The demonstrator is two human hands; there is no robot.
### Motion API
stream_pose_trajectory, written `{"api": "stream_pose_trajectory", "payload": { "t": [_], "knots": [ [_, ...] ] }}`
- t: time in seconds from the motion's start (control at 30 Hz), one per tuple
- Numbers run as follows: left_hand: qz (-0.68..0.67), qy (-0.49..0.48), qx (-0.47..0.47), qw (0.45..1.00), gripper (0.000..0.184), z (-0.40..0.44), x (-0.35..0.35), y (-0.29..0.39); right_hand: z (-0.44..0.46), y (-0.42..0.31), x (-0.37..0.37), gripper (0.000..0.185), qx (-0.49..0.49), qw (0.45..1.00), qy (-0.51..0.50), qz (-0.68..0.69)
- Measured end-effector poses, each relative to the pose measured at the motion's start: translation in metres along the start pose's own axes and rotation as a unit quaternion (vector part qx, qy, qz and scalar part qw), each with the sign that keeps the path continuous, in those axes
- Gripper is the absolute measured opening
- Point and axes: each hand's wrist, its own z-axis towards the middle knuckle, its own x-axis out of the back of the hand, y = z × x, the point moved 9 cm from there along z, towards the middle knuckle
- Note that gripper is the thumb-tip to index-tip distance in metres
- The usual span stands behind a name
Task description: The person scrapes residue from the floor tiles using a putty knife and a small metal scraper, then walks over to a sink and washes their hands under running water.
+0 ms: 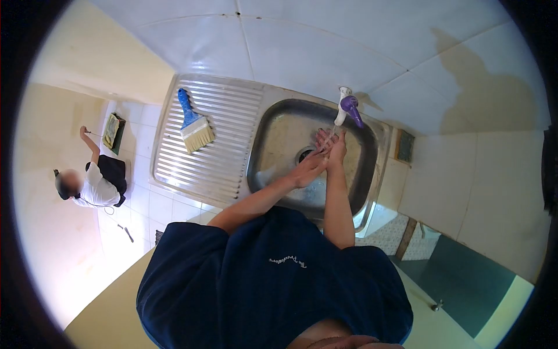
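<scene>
Water runs from a white tap with a purple handle [350, 106] onto both of my hands over the steel sink [273, 128]. My left hand [309, 170] reaches in from the left, fingers stretched out and lying against the other hand. Under the stream, my right hand [333, 145] is open with its fingers spread and its palm partly covered. Neither hand appears to hold any object. Just below them shows the dark drain hole [304, 155].
A wide paintbrush [194, 126] with a blue handle lies on the ribbed drainboard [229, 168]. Tiled wall [302, 46] rises behind the tap. At far left, a person [99, 183] crouches on the floor near a paint tray [113, 132]. A teal door [465, 285] stands at lower right.
</scene>
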Motion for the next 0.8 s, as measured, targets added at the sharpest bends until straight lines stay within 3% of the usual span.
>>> {"api": "stream_pose_trajectory", "payload": {
  "t": [0.07,0.17,0.27,0.37,0.47,0.5,0.57,0.67,0.8],
  "knots": [
    [0.046,0.015,-0.015,0.999,0.065,0.007,0.0,0.002,0.001,0.005,-0.011,0.09,-0.023,0.997,-0.07,-0.002],
    [0.177,0.01,0.128,0.976,0.069,0.006,0.015,0.007,-0.022,0.009,-0.033,0.097,-0.049,0.987,-0.091,0.126],
    [0.242,-0.016,0.152,0.958,0.072,0.008,0.021,-0.021,-0.042,0.019,-0.039,0.1,-0.035,0.976,-0.158,0.144],
    [0.221,-0.012,0.175,0.959,0.074,0.006,0.039,-0.014,-0.067,0.018,-0.048,0.106,-0.063,0.971,-0.154,0.17],
    [-0.006,0.043,0.115,0.992,0.078,0.012,0.042,-0.018,-0.076,0.008,-0.049,0.099,-0.082,0.94,-0.211,0.256],
    [-0.162,0.066,0.144,0.974,0.077,0.01,0.041,-0.031,-0.08,0.005,-0.047,0.097,-0.085,0.936,-0.219,0.261],
    [-0.458,0.105,0.19,0.862,0.077,0.006,0.032,-0.055,-0.087,-0.001,-0.044,0.094,-0.089,0.93,-0.234,0.271],
    [-0.664,0.207,0.181,0.695,0.082,0.004,0.055,-0.04,-0.098,-0.014,-0.042,0.091,-0.077,0.911,-0.272,0.3],
    [-0.747,0.17,0.112,0.633,0.091,0.006,0.056,-0.041,-0.081,-0.014,-0.014,0.074,-0.042,0.952,-0.199,0.228]
  ]
}}
